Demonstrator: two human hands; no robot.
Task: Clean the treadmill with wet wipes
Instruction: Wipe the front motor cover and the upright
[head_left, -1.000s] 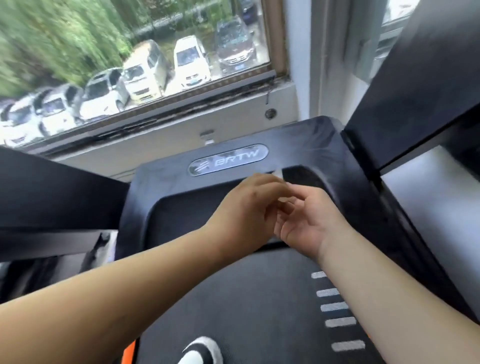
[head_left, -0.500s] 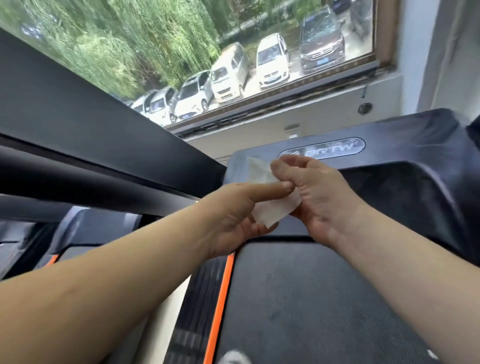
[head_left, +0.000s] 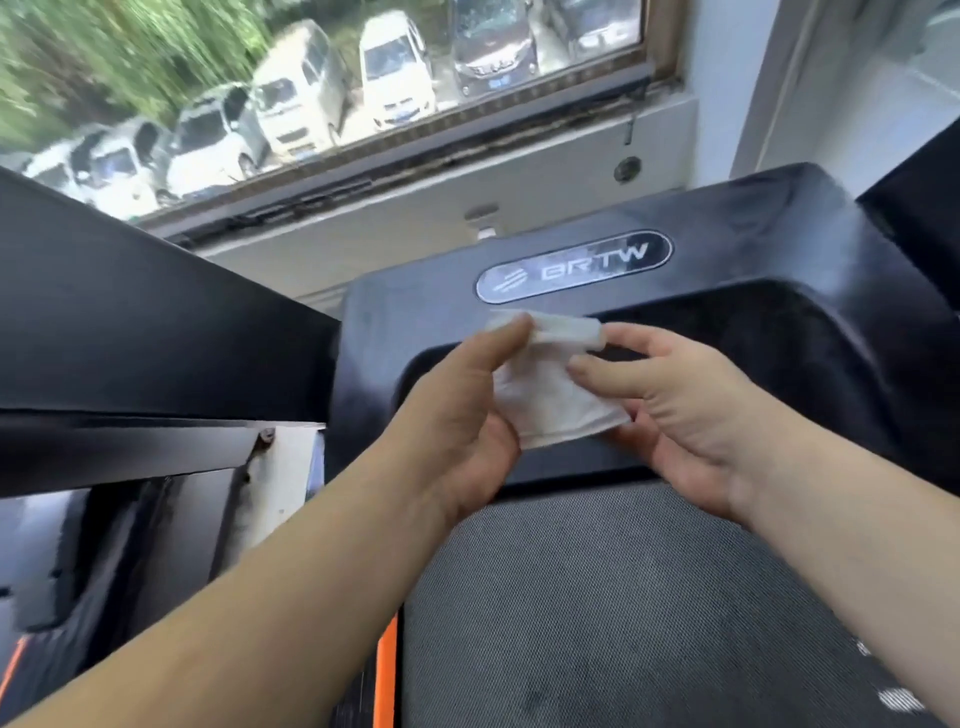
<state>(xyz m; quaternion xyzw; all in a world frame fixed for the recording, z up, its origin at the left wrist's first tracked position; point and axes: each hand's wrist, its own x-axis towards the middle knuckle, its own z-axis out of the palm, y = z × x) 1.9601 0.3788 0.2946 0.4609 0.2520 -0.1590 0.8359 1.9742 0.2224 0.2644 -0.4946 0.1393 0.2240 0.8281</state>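
A white wet wipe (head_left: 550, 395) is held up between both hands, partly unfolded, above the front of the treadmill. My left hand (head_left: 462, 421) pinches its upper left corner. My right hand (head_left: 680, 410) grips its right side with thumb and fingers. Behind the wipe is the treadmill's black motor cover (head_left: 753, 270) with an oval BRTW badge (head_left: 574, 266). Below my hands lies the grey running belt (head_left: 623, 613), with an orange strip (head_left: 385, 675) along its left edge.
A black handrail beam (head_left: 130, 322) runs across the left. To the left, below it, sits part of another machine (head_left: 104, 561). A window sill (head_left: 415, 208) and a window onto parked cars are straight ahead. A dark upright (head_left: 924, 208) stands at the right edge.
The view has swung back to the right. The wipe, hidden between my hands at first, is now pulled wider apart between them.
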